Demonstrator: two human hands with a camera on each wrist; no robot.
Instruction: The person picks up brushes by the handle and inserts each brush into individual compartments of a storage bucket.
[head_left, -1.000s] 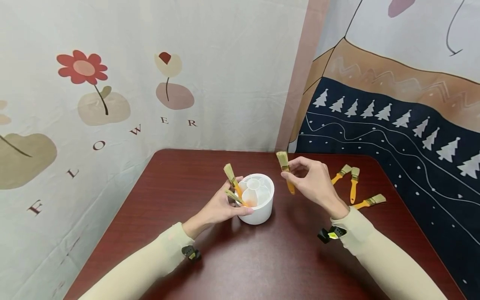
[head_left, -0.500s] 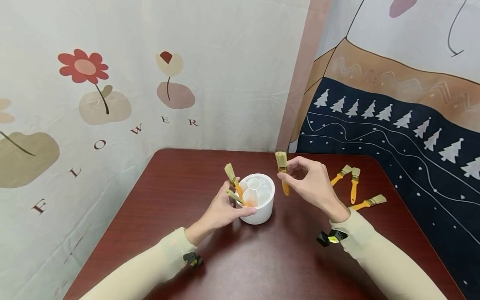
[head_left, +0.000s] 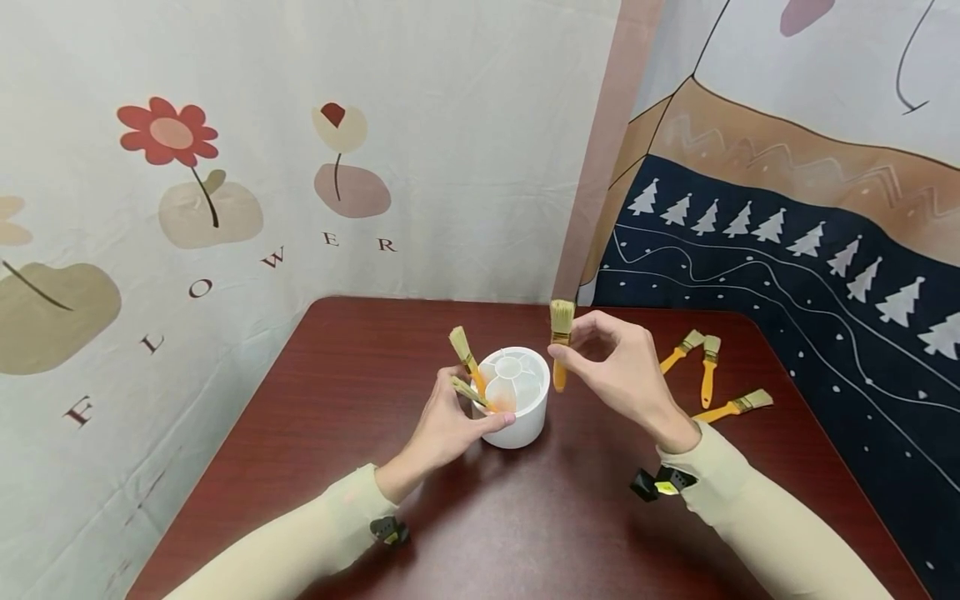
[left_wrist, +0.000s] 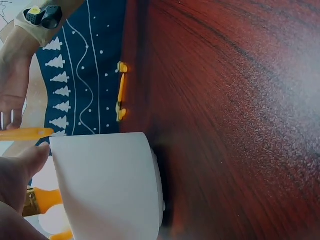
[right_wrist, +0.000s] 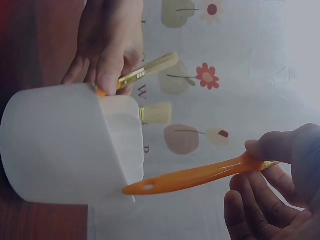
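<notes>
My left hand (head_left: 448, 417) grips a white round pen holder (head_left: 517, 429) at its left side, thumb at the near rim and fingers around the far side. The pen holder stands upright on the table and has several compartments inside. Two paintbrushes with orange handles lean in its left compartment, bristles up; one is the farther paintbrush (head_left: 462, 346), the other the nearer paintbrush (head_left: 468, 392). My right hand (head_left: 626, 367) pinches another paintbrush (right_wrist: 195, 177) near its metal band, bristles up. That brush's handle end overlaps the pen holder's rim in the right wrist view.
Three more paintbrushes lie on the dark red table (head_left: 480, 533) at the right: one partly behind my right hand (head_left: 684, 347), an upright-pointing brush (head_left: 708, 371) and a nearer brush (head_left: 738, 404). Printed cloths (head_left: 465, 150) hang behind the table.
My right hand has moved slightly left toward the pen holder, and its paintbrush has turned from tilted to nearly upright. The left hand stays on the pen holder.
</notes>
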